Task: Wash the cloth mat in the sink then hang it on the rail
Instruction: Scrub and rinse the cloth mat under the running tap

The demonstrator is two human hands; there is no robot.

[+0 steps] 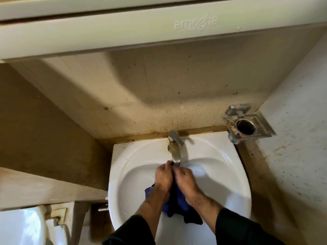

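Note:
A dark blue cloth mat [177,204] hangs bunched inside the white sink [134,167]. My left hand [163,177] and my right hand [185,179] sit side by side, both gripping the cloth's upper part right under the spout of the steel tap [174,147]. The rest of the wet cloth droops between and below my wrists toward the sink's near side. Whether water runs from the tap I cannot tell. No rail is in view.
A metal holder with a round cup [246,126] is fixed to the wall at the sink's right. A cabinet underside [159,30] juts out overhead. A white toilet cistern [26,225] stands at the lower left, close to the sink.

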